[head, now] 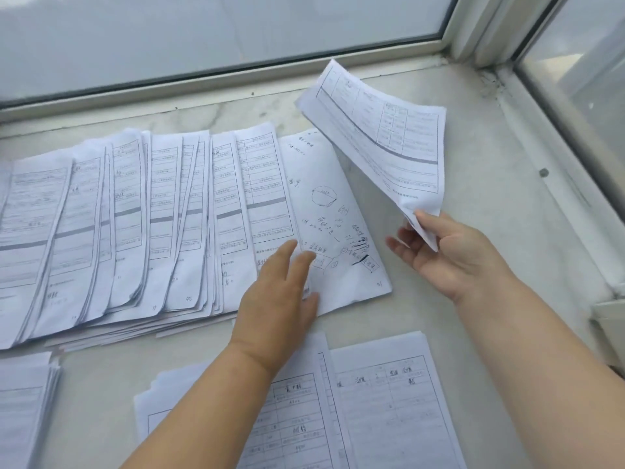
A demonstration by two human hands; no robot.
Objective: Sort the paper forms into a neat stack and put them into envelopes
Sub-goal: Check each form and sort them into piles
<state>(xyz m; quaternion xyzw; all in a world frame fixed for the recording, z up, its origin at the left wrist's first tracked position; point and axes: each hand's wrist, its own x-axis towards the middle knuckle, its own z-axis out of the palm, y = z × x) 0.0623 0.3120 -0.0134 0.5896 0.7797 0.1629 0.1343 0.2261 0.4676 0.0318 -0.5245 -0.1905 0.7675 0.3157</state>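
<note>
Several overlapping piles of printed paper forms are fanned across a pale marble sill. At their right end lies a sheet with handwritten notes. My left hand rests flat on its lower left part, fingers spread and pressing down. My right hand pinches the lower corner of a few printed forms, held up in the air and curling above the sill to the right of the handwritten sheet. No envelope is in view.
Two more stacks of forms lie close to me under my forearms, and another stack sits at the lower left. A window frame runs along the back and a second frame along the right. Bare sill lies at right.
</note>
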